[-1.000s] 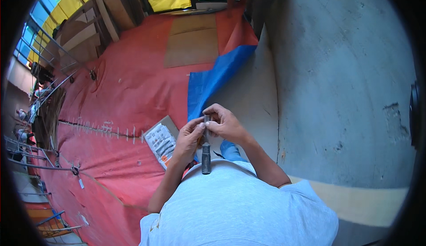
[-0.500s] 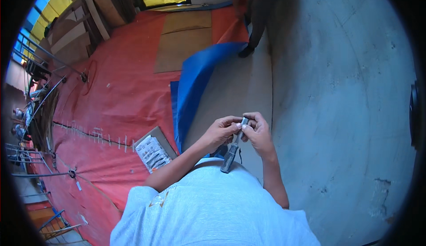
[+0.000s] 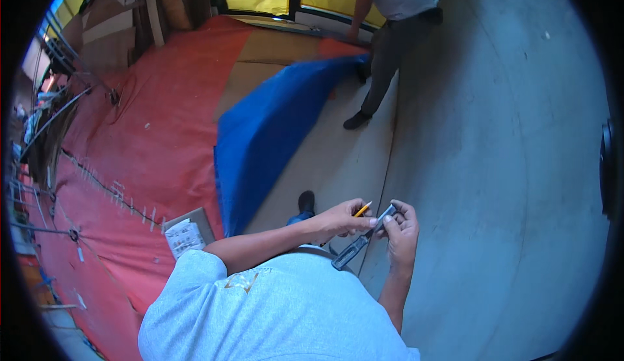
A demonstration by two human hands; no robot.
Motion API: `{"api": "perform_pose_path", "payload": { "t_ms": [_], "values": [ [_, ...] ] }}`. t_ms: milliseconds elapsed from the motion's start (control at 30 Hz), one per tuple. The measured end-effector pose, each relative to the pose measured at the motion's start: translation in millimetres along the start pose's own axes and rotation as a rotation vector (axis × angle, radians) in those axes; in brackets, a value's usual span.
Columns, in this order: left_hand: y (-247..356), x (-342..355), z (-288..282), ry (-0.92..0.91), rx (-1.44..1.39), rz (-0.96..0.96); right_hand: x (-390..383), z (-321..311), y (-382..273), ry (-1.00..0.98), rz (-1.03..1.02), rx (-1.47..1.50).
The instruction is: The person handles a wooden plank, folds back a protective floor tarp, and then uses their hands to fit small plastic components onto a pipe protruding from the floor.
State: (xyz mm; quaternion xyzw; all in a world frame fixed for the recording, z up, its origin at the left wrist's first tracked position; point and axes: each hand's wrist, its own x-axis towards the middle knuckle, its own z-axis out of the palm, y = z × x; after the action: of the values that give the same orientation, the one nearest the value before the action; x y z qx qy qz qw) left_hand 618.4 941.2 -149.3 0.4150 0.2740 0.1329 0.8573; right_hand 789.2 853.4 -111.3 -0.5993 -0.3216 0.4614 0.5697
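Observation:
In front of my shirt, my left hand (image 3: 344, 220) is closed with a yellow pencil (image 3: 363, 209) between its fingers, the dark tip pointing up and right. My right hand (image 3: 403, 232) grips the flat grey metal end of a dark-handled tool (image 3: 351, 252), which slants down to the left toward my waist. My left fingers are close beside the tool's middle; whether they touch it I cannot tell. The tool's exact kind is unclear.
A co-worker (image 3: 396, 16) bends by the red floor sheet (image 3: 162, 94), whose blue side (image 3: 266, 120) is folded over. A grey panel (image 3: 468, 185) spans the right. A board with papers (image 3: 185, 236) lies left; wooden panels (image 3: 110, 32) lean far left.
My hands have shifted right, and the tool tilts more to the right. The pencil now shows in my left hand. The co-worker's foot has come nearer, and more of the blue side shows.

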Motion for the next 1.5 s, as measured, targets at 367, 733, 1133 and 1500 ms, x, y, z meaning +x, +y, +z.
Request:
{"api": "perform_pose_path", "payload": {
  "t_ms": [367, 733, 1133, 1500],
  "values": [
    [98.8, 120.9, -63.5, 0.1, -0.073, 0.177, 212.1, 15.0, -37.7, -0.111, 0.044, -0.007],
    [181.1, 190.0, -101.9, 0.548, -0.028, 0.397, 387.7, 61.6, -68.8, -0.502, 0.123, -0.037],
    [221.7, 289.3, -85.9, 1.126, -0.15, 0.645, 532.2, 73.8, -92.4, -1.016, 0.19, -0.058],
    [189.1, 270.0, -48.8, 1.271, -0.22, 0.93, 496.1, 93.1, -100.3, -1.323, 0.177, 0.023]
  ]
}}
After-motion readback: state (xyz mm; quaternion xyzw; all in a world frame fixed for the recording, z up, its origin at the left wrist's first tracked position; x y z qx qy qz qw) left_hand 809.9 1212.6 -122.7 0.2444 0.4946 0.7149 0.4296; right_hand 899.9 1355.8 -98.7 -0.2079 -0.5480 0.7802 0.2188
